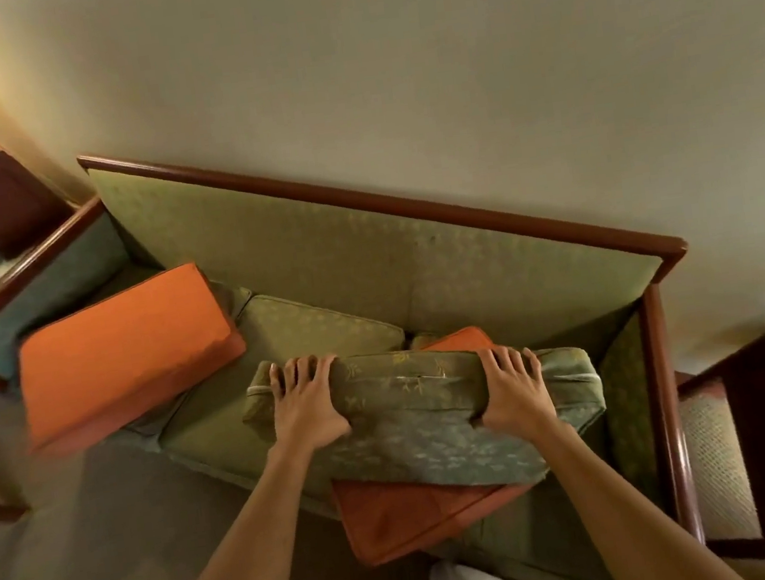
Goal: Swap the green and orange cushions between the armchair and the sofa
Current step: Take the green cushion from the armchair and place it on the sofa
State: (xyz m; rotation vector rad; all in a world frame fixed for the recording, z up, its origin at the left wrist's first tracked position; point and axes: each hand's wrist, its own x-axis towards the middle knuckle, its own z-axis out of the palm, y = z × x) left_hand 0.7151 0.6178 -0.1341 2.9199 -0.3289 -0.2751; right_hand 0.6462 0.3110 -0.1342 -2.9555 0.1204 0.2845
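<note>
Both hands, left (307, 407) and right (514, 389), clamp green cushion (428, 421) atop orange cushion (399, 519) on sofa (366, 253); step: placing green; next, likely release and pull orange free.

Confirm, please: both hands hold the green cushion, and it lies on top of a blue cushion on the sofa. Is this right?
Not quite. In the head view both hands, left and right, do hold the green cushion on the sofa, but the cushion under it is orange, not blue.
</note>
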